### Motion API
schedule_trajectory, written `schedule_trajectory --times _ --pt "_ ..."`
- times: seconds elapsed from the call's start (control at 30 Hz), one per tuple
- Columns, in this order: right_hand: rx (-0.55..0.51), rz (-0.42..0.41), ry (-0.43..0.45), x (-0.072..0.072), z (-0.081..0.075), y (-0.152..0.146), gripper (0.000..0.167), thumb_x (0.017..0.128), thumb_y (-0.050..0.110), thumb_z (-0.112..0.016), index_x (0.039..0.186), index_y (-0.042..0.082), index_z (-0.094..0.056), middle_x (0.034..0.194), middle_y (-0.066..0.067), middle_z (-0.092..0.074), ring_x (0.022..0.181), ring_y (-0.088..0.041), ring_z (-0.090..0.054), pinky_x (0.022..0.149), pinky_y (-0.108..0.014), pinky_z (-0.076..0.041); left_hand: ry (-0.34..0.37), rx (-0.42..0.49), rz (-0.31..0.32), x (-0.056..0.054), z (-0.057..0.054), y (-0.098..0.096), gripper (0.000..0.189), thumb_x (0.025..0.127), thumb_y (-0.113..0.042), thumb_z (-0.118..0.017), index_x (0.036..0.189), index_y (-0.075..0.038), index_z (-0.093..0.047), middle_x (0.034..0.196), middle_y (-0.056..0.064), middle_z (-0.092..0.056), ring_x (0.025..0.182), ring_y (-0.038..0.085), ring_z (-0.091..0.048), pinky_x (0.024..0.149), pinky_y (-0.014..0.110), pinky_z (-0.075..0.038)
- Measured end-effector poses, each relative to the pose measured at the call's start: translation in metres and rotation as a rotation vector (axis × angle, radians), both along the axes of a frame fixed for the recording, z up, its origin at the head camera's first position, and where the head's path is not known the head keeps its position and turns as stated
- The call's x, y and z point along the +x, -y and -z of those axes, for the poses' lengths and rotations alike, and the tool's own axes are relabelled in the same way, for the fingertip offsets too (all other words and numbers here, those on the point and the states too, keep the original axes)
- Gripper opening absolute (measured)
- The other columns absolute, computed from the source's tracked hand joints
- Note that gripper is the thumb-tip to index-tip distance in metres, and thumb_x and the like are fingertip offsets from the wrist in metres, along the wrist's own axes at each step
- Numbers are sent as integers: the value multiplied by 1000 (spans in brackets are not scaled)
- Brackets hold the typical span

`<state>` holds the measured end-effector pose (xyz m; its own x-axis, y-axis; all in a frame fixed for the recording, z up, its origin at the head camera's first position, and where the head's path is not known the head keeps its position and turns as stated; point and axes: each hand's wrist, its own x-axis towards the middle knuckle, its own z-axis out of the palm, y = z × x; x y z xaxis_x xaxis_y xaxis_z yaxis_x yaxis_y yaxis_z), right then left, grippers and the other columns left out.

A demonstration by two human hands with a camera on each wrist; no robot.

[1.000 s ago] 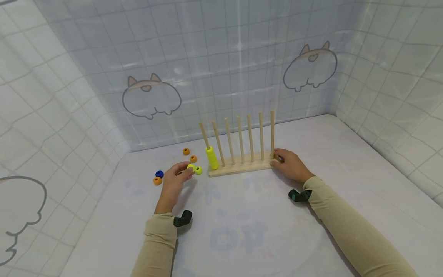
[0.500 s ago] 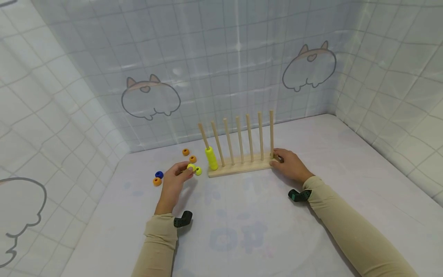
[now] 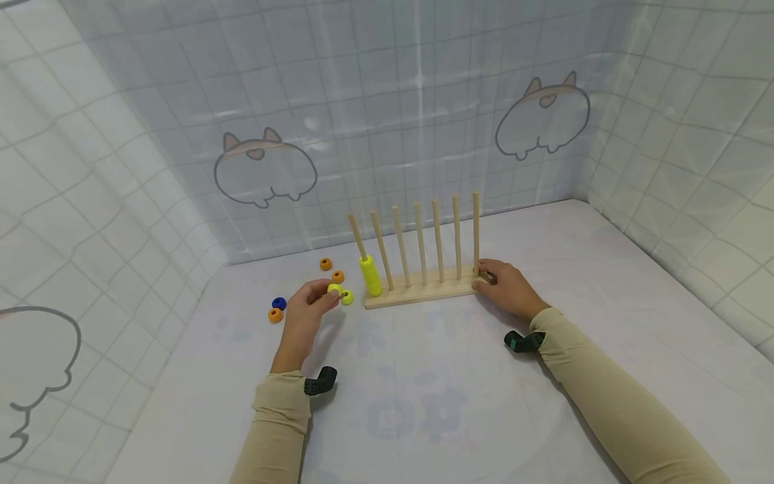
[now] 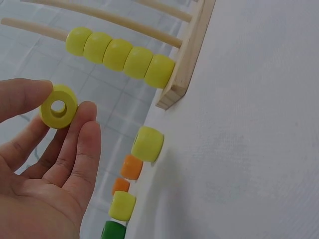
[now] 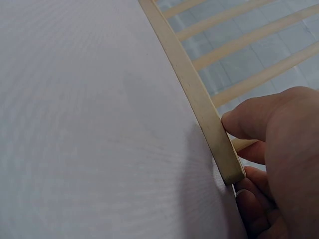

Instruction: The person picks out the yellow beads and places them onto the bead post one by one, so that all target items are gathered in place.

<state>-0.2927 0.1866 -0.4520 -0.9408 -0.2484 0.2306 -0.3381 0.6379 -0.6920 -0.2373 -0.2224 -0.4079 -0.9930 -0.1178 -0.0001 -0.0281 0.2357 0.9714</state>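
My left hand [image 3: 304,319] pinches a yellow bead [image 4: 58,107] between thumb and fingers, its hole facing the left wrist camera. The bead is held to the left of a wooden peg rack [image 3: 417,294] that has a row of several upright pegs. Yellow beads [image 4: 117,55] are stacked on the leftmost peg, down at the base; the other pegs are bare. At the rack's right end, my right hand [image 3: 508,288] grips the base by the last peg, thumb on the near side and some fingertips hidden behind. A loose yellow bead [image 3: 347,297] lies just beyond the held one.
Two orange beads [image 3: 338,276] lie behind my left hand. Left of it sit a blue bead [image 3: 279,304] and another orange bead [image 3: 275,315]. The left wrist view also shows a green bead [image 4: 113,230]. A tiled-pattern cloth wall [image 3: 387,121] stands behind the white table [image 3: 459,376].
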Motion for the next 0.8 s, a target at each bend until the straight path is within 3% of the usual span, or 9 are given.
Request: schedule_trajectory --times 0.8 --pt "-13 4 4 0 2 0 50 97 20 -66 138 -6 -56 149 -21 -46 137 -42 -42 112 -55 -36 -21 -11 -29 -1 -3 -4 44 97 -24 -68 137 -9 -57 132 5 -58 115 23 -59 108 40 -45"
